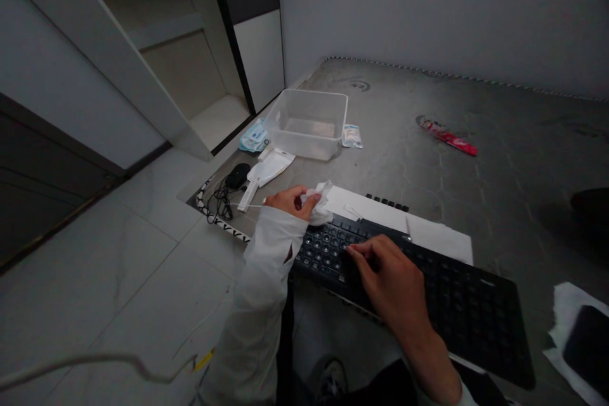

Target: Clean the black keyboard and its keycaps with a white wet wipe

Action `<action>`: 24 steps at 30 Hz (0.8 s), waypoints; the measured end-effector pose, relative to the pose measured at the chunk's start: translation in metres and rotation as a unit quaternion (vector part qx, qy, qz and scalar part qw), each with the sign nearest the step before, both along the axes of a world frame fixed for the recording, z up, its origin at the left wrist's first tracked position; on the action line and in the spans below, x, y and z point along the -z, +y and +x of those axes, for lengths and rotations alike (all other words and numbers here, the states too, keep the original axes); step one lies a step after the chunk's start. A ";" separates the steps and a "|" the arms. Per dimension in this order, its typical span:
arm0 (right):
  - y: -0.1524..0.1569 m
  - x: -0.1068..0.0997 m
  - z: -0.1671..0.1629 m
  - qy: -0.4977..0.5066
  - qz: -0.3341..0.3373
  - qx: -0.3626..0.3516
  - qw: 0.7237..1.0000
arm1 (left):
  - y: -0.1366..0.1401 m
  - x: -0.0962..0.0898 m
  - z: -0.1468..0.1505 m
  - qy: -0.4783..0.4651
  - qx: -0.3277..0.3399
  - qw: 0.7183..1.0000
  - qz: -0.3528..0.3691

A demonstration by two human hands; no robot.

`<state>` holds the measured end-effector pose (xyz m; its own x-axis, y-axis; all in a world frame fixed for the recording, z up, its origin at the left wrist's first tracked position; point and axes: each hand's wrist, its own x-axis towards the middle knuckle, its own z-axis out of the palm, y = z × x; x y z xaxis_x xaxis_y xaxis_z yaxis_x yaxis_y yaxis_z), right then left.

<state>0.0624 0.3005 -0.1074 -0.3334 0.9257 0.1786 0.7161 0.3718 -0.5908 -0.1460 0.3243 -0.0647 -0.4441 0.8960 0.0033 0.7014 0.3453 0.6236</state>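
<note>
A long black keyboard (480, 314) lies slantwise in front of me. Round raised shapes show at its left end, where the keycaps appear to be off. My left hand (288, 201) is closed around a crumpled white tissue (323, 210) at the keyboard's far left corner. Over the left-middle keys, my right hand (392, 279) has thumb and forefinger pinched together; whatever they may hold is too small to make out. Behind the keyboard, white paper (440, 236) lies flat with a thin looped item (353, 211) on it. Several small black keycaps (387, 203) form a row along the paper's far edge.
Farther back stands a clear plastic tub (307, 149), with a blue packet (254, 136) and small sachet (352, 136) beside it. A white dustpan-like tool (273, 165) and corded black mouse (238, 176) lie left. A red-wrapped item (450, 137) and a dark flat object (589, 346) lie right.
</note>
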 end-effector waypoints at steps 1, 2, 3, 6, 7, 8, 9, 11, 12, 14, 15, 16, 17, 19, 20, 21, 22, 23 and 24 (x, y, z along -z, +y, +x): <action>-0.001 0.000 -0.003 -0.002 0.011 -0.005 1.000 | 0.000 0.000 0.000 0.000 0.001 1.000 -0.002; -0.003 0.001 -0.006 -0.016 0.015 -0.015 1.000 | 0.000 0.000 0.000 0.000 0.001 1.000 0.000; -0.004 0.003 -0.009 -0.041 0.015 -0.026 0.999 | 0.000 0.000 0.000 0.000 0.000 1.000 0.005; -0.008 0.009 -0.016 -0.139 0.016 -0.050 0.989 | -0.001 0.000 0.000 -0.007 0.002 1.000 0.016; -0.009 0.010 -0.016 -0.157 0.018 -0.052 0.986 | -0.001 0.000 0.001 -0.008 0.001 1.000 0.016; -0.010 0.011 -0.017 -0.164 0.022 -0.052 0.985 | -0.001 0.000 0.001 -0.007 0.000 1.000 0.016; -0.010 0.011 -0.016 -0.166 0.024 -0.054 0.984 | -0.001 0.000 0.001 -0.005 -0.003 1.000 0.016; -0.010 0.011 -0.015 -0.168 0.023 -0.061 0.984 | -0.001 0.001 0.001 -0.002 -0.004 1.000 0.014; -0.010 0.010 -0.015 -0.171 0.020 -0.065 0.983 | -0.001 0.001 0.001 -0.001 -0.003 1.000 0.014; -0.010 0.008 -0.013 -0.172 0.010 -0.068 0.983 | -0.001 0.000 0.001 -0.001 -0.004 1.000 0.014; -0.010 0.007 -0.012 -0.168 0.004 -0.065 0.984 | -0.001 0.000 0.001 -0.003 -0.006 1.000 0.015; -0.009 0.005 -0.010 -0.165 -0.001 -0.061 0.984 | -0.001 0.000 0.002 -0.006 -0.009 1.000 0.016; -0.009 0.004 -0.008 -0.167 -0.006 -0.058 0.984 | -0.001 0.000 0.002 -0.007 -0.011 1.000 0.016; -0.009 0.001 -0.006 -0.188 -0.014 -0.055 0.981 | -0.001 -0.001 0.002 -0.010 -0.012 1.000 0.016; -0.009 0.000 -0.005 -0.202 -0.015 -0.055 0.978 | -0.001 -0.001 0.002 -0.012 -0.010 1.000 0.016; -0.009 -0.001 -0.005 -0.215 -0.013 -0.056 0.975 | -0.001 -0.001 0.002 -0.011 -0.007 1.000 0.016; -0.010 -0.002 -0.005 -0.223 -0.008 -0.056 0.973 | -0.001 -0.001 0.002 -0.009 -0.004 1.000 0.016; -0.011 -0.002 -0.005 -0.227 -0.002 -0.056 0.972 | -0.001 0.000 0.002 -0.005 -0.003 1.000 0.015; -0.012 -0.003 -0.005 -0.230 0.005 -0.056 0.972 | -0.001 0.000 0.002 -0.002 -0.003 1.000 0.015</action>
<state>0.0569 0.2882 -0.1046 -0.4785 0.8781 -0.0041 0.8582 0.4667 -0.2135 -0.1440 0.3237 -0.0644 -0.4493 0.8929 0.0285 0.6967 0.3302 0.6369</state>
